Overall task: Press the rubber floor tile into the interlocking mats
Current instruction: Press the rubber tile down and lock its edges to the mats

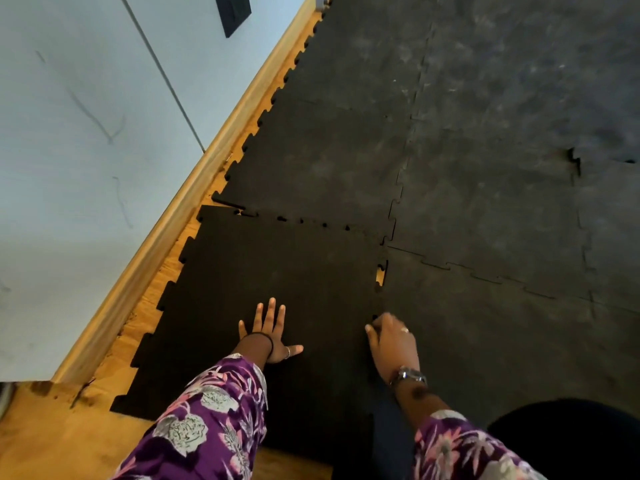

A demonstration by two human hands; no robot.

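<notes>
Head view: black tile partly seated at lower centre

Rubber floor tile (277, 271), matte black with toothed edges, lies beside the interlocking mats (485, 185); small gaps show along its seams. Left hand (268, 332) presses flat, fingers spread. Right hand (393, 341), fingers curled, pushes on the right seam, grasping nothing.

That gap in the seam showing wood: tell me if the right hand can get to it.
Probably yes. The gap lies just ahead of the right hand along the same seam, with only bare tile and mat between; the left hand rests flat, well aside.
</notes>
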